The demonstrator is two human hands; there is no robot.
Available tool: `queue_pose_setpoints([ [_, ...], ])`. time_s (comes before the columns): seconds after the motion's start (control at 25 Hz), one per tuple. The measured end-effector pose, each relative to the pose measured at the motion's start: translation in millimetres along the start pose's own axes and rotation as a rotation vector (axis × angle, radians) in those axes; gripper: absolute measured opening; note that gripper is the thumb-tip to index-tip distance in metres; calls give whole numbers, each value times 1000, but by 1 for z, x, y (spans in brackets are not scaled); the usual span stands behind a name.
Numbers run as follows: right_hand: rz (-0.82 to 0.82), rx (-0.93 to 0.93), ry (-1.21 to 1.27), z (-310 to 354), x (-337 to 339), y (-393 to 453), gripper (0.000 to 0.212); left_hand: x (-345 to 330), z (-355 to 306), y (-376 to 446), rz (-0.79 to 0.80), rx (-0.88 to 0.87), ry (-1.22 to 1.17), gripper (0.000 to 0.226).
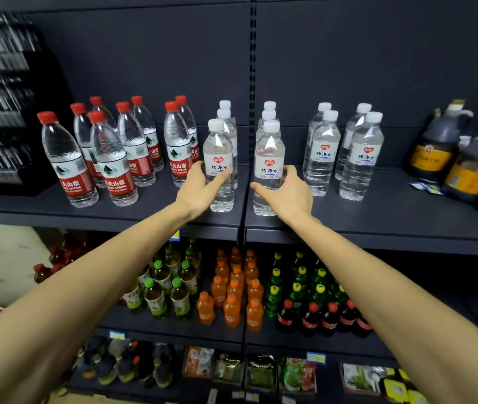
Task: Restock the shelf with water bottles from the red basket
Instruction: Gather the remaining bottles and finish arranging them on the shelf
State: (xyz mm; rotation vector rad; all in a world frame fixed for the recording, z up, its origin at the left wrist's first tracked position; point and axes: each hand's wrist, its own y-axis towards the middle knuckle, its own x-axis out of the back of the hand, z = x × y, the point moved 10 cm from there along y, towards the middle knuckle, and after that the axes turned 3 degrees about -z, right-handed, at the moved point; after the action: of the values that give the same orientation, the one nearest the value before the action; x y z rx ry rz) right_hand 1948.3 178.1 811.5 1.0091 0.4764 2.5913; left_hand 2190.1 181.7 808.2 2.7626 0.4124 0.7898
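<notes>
Left fingers: curled loosely around the label of a white-capped bottle [219, 167] by the left hand [199, 186]; a light hold is judged, not a firm one.
Right fingers: wrapped the same way around a second bottle [268, 170] by the right hand [285, 191].
Bottles: both are stood upright at the front of the shelf [377, 228], each before its own row.
Basket: not seen here.
Risk, tipping: a bottle could be knocked over if the fingers are pulled away sideways.
Risk, row: the bottles behind could be pushed if too much force is used.
Risk, edge: both stand near the front edge, so a fall is possible.
</notes>
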Motion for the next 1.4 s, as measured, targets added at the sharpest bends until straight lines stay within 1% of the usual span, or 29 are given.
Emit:
queue_pose_setpoints([
  [0.16,14,-17,21,-8,-7,1,82,-11,19,1,18,22,-24,90],
  [0.24,9,-52,28,-12,-9,0,93,-15,26,4,26,38,-42,96],
  [0.28,-27,-54,25,-11,-5,-4,100,-17,30,6,27,43,-49,101],
  [0.32,-102,-16,27,-7,2,-9,101,-16,31,5,20,39,-47,105],
  [0.36,-207,66,45,3,11,-16,94,-12,29,0,4,35,-41,105],
  [0.44,-396,271,151,32,29,-36,64,6,19,-10,-84,-22,3,93],
  [0.48,-414,345,237,48,29,-46,48,22,12,-17,-175,-82,47,83],
  [0.52,-384,394,320,61,23,-56,38,40,4,-24,-289,-152,88,73],
  [0.56,-328,433,385,74,12,-67,32,56,-2,-33,-385,-214,108,65],
  [0.6,-265,475,426,87,-5,-81,28,72,0,-42,-449,-249,115,61],
  [0.68,-165,553,427,104,-47,-112,23,96,19,-57,-497,-261,150,55],
  [0.76,-83,584,381,106,-95,-144,20,119,56,-73,-504,-206,185,52],
  [0.8,-35,571,366,103,-122,-158,20,132,78,-83,-504,-164,194,50],
  [0.96,191,452,360,96,-216,-200,26,177,161,-120,-524,-25,265,44],
  [1.08,394,357,352,101,-282,-232,34,206,226,-154,-559,123,283,37],
  [1.16,524,292,305,99,-323,-253,36,214,270,-172,-507,231,281,34],
  [1.2,588,253,277,93,-341,-264,36,214,291,-182,-459,281,279,37],
  [1.32,747,66,219,59,-395,-302,36,203,362,-210,-272,408,298,58],
  [1.4,823,-62,170,24,-428,-332,36,187,411,-235,-142,468,346,64],
])
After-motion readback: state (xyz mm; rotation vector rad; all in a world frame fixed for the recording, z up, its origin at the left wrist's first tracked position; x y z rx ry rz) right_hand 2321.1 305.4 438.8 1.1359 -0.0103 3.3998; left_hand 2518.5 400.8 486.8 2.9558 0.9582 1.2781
